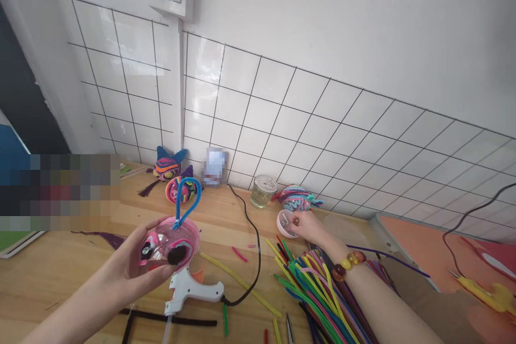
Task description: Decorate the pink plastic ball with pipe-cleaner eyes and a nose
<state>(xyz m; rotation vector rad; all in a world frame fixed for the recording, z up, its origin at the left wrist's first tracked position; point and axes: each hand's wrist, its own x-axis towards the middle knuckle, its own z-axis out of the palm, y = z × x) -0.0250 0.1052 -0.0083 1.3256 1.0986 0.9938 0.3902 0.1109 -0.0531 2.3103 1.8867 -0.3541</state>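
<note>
My left hand (137,271) is wrapped round a clear plastic ball (186,230) with pink-rimmed, dark-centred eyes and pink trim. A bent blue pipe cleaner (198,188) forms a loop standing up from its top. At a small pink bowl (282,230), the closed fingers of my right hand (308,226) dip in at the rim; what they pinch, if anything, is hidden. Small clear bits seem to lie inside that bowl. Below the ball rests a white hot glue gun (197,286). A bundle of coloured pipe cleaners (312,287) lies under my right forearm.
Against the tiled wall stand two colourful wrapped fish-like crafts (167,166), another craft (296,197) and a lidded glass jar (264,192). A black cord (256,231) crosses the wooden table. Scissors tips (289,328) show at the front; a yellow tool (479,290) lies right.
</note>
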